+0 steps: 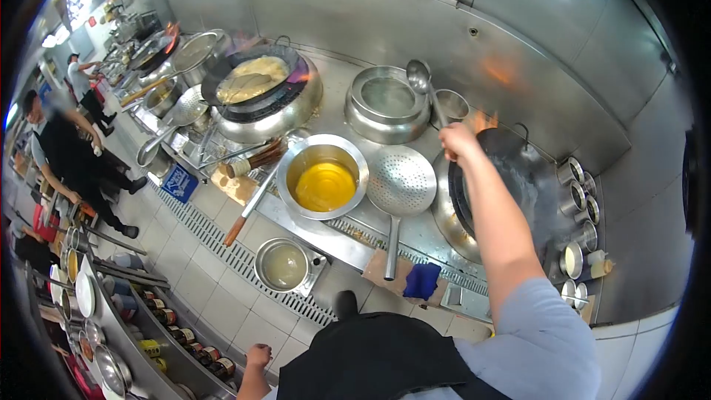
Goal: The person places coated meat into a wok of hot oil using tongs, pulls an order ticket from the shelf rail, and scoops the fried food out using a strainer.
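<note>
My right hand (461, 142) is closed round the handle of a steel ladle (419, 76), its bowl raised near a small steel pot (451, 106). Under my right forearm a dark wok (515, 185) steams on a burner, with flame at its back edge. My left hand (259, 355) hangs low at my side, fingers curled; what it holds, if anything, cannot be made out. In front of me stand a pot of yellow oil (324, 184) and a perforated skimmer (401, 180). Farther left, a wok (252, 81) holds frothy yellowish liquid.
A round steel pot (388, 98) stands behind the skimmer. Small seasoning containers (572, 200) line the right side. A blue cloth (422, 281) lies at the front edge. A shelf with bottles (185, 337) is at lower left. Co-workers (70, 148) stand at the left.
</note>
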The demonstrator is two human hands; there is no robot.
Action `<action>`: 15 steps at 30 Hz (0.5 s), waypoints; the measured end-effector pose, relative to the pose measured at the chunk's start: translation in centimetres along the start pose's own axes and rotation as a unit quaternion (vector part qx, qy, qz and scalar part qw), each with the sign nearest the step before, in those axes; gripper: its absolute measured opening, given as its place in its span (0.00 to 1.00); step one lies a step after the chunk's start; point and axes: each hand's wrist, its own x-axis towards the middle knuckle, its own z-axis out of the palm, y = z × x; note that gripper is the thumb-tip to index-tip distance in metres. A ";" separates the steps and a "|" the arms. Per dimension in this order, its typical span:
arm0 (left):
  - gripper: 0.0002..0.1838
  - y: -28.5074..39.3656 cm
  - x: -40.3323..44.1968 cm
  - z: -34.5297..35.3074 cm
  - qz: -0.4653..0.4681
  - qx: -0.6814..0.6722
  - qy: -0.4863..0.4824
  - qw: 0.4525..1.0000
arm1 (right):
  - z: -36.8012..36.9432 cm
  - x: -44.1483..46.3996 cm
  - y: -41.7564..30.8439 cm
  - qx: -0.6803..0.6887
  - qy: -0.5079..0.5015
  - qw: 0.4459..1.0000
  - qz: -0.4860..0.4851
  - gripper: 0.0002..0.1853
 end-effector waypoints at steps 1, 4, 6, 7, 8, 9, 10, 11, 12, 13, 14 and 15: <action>0.13 -1.1 -0.9 0.2 -0.004 -0.058 0.010 0.998 | 2.1 1.3 0.1 -0.021 0.016 1.000 -0.002 0.06; 0.14 -3.7 -3.9 0.8 -0.009 -0.161 0.043 0.986 | 5.3 5.8 2.2 -0.069 -0.047 0.995 0.056 0.04; 0.14 -4.5 -6.5 0.7 -0.013 -0.207 0.070 0.976 | 5.3 5.9 1.7 0.152 -0.113 0.975 0.117 0.06; 0.14 -3.8 -8.2 0.4 -0.006 -0.182 0.093 0.979 | 4.9 6.8 1.8 0.301 -0.139 0.927 0.178 0.08; 0.13 -3.7 -9.6 0.5 0.000 -0.157 0.115 0.981 | 4.3 6.6 1.4 0.443 -0.155 0.857 0.211 0.08; 0.11 -4.3 -9.7 0.7 0.011 -0.201 0.129 0.971 | 3.9 6.2 1.1 0.493 -0.173 0.828 0.205 0.08; 0.11 -3.6 -10.8 0.8 0.008 -0.206 0.137 0.969 | 3.5 5.6 0.9 0.542 -0.188 0.795 0.199 0.07; 0.11 -1.4 -12.1 0.6 0.027 -0.222 0.143 0.964 | 3.1 5.0 0.9 0.541 -0.195 0.794 0.200 0.07; 0.10 0.9 -12.8 0.2 0.048 -0.237 0.147 0.959 | 2.4 4.5 0.9 0.579 -0.211 0.767 0.177 0.07; 0.11 2.8 -12.9 0.0 0.068 -0.190 0.124 0.972 | 1.4 3.8 0.8 0.617 -0.223 0.739 0.153 0.06; 0.12 4.8 -13.0 -0.2 0.088 -0.140 0.100 0.981 | 0.1 2.7 0.4 0.618 -0.223 0.739 0.150 0.06; 0.12 7.5 -13.6 -0.1 0.128 -0.116 0.069 0.983 | -1.3 1.2 -0.1 0.638 -0.230 0.719 0.152 0.07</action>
